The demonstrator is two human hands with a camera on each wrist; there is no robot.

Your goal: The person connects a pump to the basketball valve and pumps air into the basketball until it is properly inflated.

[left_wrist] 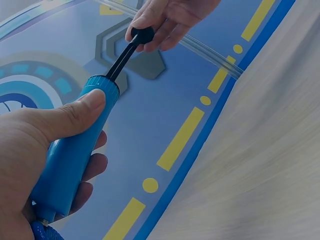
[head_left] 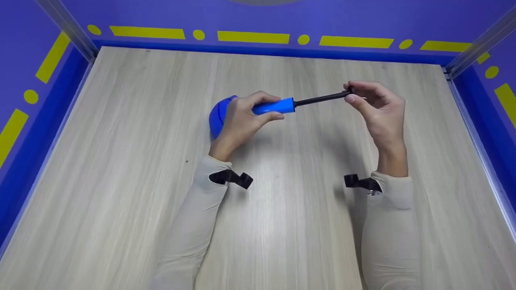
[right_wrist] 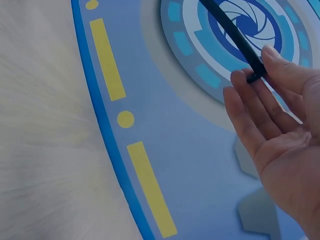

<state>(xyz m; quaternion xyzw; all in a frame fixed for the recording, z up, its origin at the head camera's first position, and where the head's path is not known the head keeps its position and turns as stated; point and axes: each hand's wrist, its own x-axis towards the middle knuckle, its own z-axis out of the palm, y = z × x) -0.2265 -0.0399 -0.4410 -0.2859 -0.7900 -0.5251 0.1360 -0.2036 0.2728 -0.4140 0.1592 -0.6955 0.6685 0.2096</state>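
Observation:
A blue hand pump is held above the table, its black rod drawn well out of the barrel. My left hand grips the barrel, thumb along one side and fingers around the other. At the rod's far end, my right hand pinches the black handle between thumb and fingers. A rounded blue thing with a dark seam, like a ball, shows behind the left hand, which partly hides it. In the left wrist view a metallic bit and a textured blue surface appear at the barrel's lower end.
The light wood-grain table extends under both arms. Blue walls with yellow dashes and dots stand at the back and sides, with metal posts in the corners. Each wrist wears a black camera mount.

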